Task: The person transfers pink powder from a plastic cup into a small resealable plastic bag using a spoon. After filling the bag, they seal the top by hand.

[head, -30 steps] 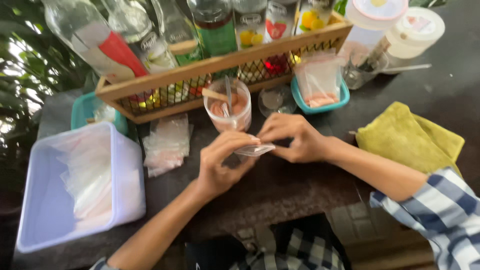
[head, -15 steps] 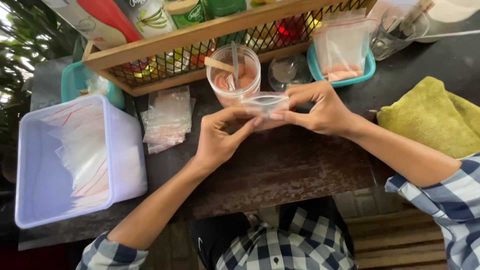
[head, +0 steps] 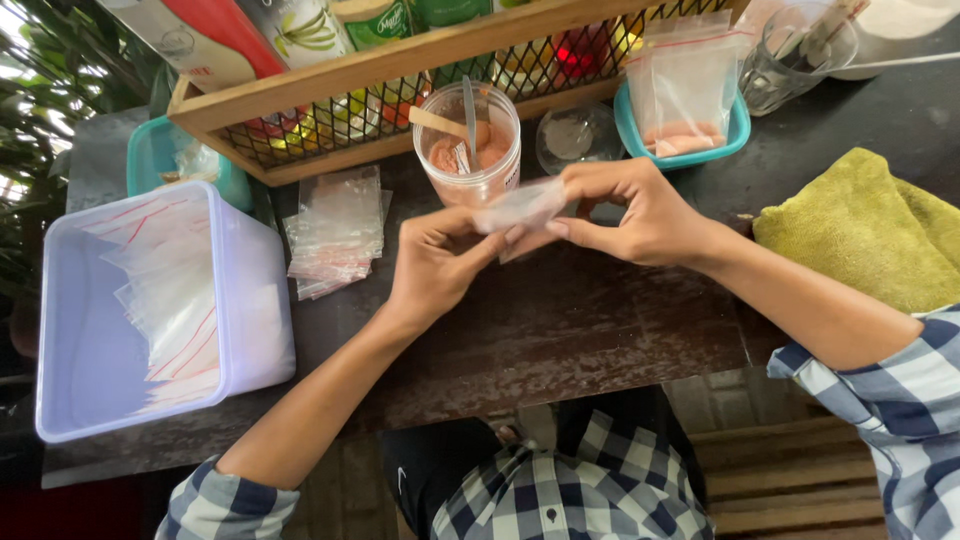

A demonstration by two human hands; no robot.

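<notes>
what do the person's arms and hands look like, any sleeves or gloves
Both hands are bare: the left hand and right hand have no gloves, rings or watch in view. Each forearm is uncovered, with a blue, white and dark checked shirt sleeve pushed up near the elbow. The same check shows on the left sleeve.

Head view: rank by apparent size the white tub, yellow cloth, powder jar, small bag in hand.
1. White tub
2. Yellow cloth, cut off by the frame edge, so possibly larger than it looks
3. Powder jar
4. Small bag, pinched between both hands' fingers
</notes>
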